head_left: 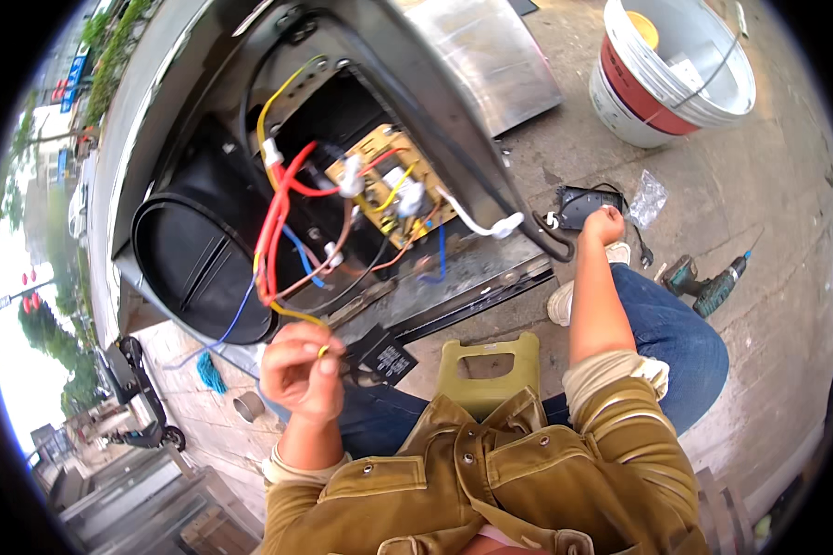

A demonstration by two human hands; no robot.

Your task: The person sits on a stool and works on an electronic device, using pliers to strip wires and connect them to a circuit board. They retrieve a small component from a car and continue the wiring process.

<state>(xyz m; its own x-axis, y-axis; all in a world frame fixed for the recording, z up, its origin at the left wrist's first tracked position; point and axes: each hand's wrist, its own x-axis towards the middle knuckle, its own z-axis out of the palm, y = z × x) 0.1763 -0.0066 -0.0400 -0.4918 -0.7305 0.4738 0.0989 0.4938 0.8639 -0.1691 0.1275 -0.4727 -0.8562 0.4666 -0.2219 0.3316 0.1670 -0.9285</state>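
My left hand pinches the end of a yellow wire that runs up into the opened metal appliance housing. Right beside those fingers is a flat black capacitor; whether the hand also holds its leads I cannot tell. Inside the housing, red, blue and yellow wires with white connectors spread from a tan circuit board beside a round black duct. My right hand is closed over the near edge of a black box on the ground; what its fingers hold is hidden.
A green power drill lies on the paving at the right, near a black plug and a clear plastic bag. Behind them stands a white and red bucket. An olive plastic stool is between my legs. A metal panel lies farther back.
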